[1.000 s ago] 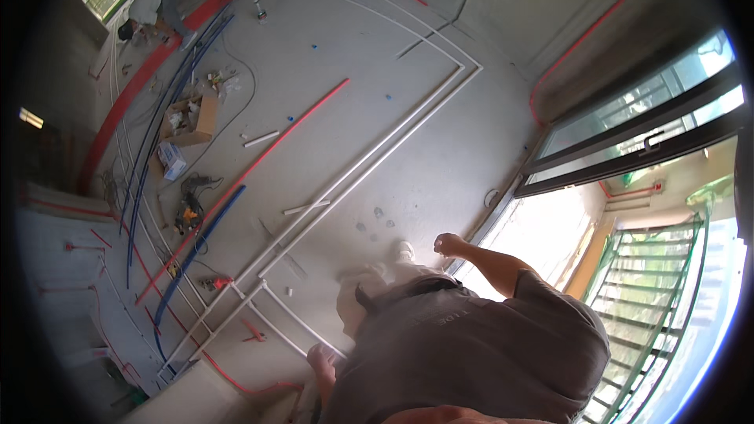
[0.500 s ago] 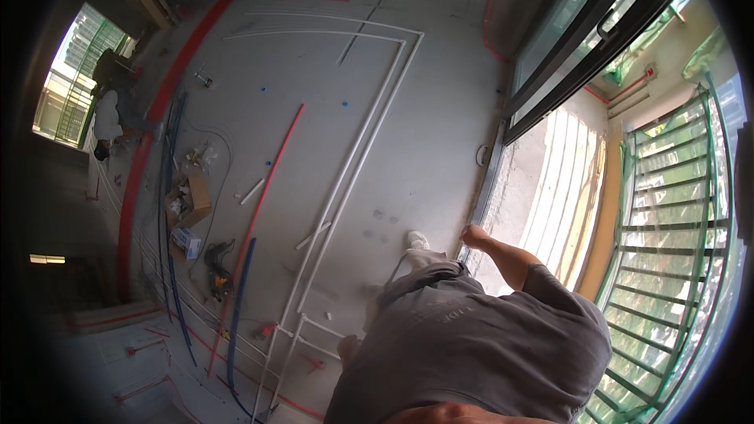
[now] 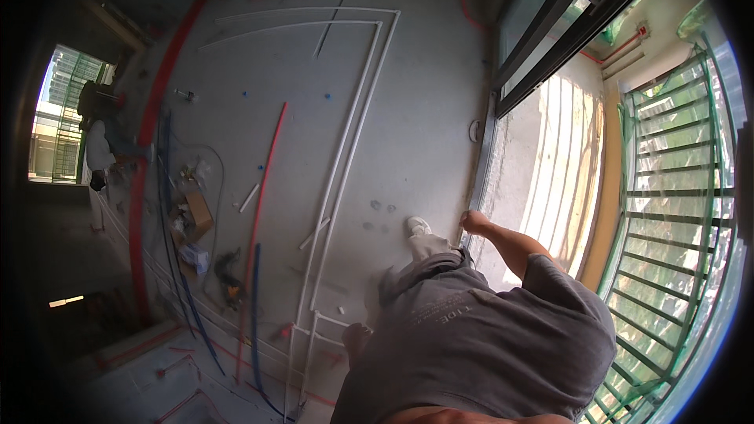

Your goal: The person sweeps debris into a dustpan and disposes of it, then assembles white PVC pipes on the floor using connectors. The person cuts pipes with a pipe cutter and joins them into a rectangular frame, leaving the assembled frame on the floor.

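Note:
My right hand [image 3: 474,222] hangs out to the side with its fingers curled, above the dark door track [image 3: 485,165]. Whatever it may hold cannot be made out. Beside my body on the left, only part of my left hand [image 3: 356,337] shows, blurred, and its fingers are not clear. In the picture it lies next to the white pipes [image 3: 345,153] running along the grey floor. One of my white shoes [image 3: 419,225] is on the floor ahead.
A red pipe [image 3: 269,165] and blue pipes [image 3: 256,314] lie to the left, near an open cardboard box [image 3: 199,216], a blue-white box [image 3: 194,257] and a dark tool with orange [image 3: 232,290]. Another person [image 3: 98,145] is at far left. A glass sliding door [image 3: 542,23] stands at right.
My view has shifted, and the floor items sit differently in the picture. More of my left hand shows beside my body. The other person looks more upright. My right hand stays curled.

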The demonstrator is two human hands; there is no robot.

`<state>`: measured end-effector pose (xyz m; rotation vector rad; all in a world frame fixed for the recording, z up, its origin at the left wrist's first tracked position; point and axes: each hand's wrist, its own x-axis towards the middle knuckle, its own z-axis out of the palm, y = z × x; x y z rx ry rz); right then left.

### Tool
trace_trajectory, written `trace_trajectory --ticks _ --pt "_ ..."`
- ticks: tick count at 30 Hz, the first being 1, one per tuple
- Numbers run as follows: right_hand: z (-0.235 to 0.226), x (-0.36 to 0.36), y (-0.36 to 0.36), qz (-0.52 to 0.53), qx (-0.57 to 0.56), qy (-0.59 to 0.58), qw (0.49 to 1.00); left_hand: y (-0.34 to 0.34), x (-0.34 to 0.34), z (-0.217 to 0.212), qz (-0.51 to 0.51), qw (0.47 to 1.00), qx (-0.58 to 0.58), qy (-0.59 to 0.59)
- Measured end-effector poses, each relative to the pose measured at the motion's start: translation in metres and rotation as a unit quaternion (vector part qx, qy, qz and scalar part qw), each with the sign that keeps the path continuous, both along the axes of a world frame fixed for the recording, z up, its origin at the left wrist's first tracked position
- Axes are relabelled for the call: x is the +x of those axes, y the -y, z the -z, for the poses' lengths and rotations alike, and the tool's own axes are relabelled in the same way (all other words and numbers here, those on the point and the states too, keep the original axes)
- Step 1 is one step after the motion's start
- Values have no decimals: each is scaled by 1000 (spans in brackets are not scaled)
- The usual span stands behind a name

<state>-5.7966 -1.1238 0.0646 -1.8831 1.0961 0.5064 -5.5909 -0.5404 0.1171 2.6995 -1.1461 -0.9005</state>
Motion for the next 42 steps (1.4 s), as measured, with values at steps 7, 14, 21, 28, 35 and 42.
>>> trace_trajectory --ticks 7,14,21,28,35,42 --pt "3 16 9 24 13 -37 999 24 6 -42 -424 830 -233 -276" --pt "0 81 -2 28 44 -38 998 -21 46 8 51 997 49 -32" --pt "-14 117 4 157 72 15 985 17 233 10 -28 996 8 -81" --pt "29 124 14 -175 -131 -83 972 188 479 -1 -567 754 -138 -302" --pt "73 238 78 272 191 -148 932 352 627 18 -478 814 -46 -328" --pt "13 420 266 394 72 63 914 446 720 -4 -67 950 -105 -285"
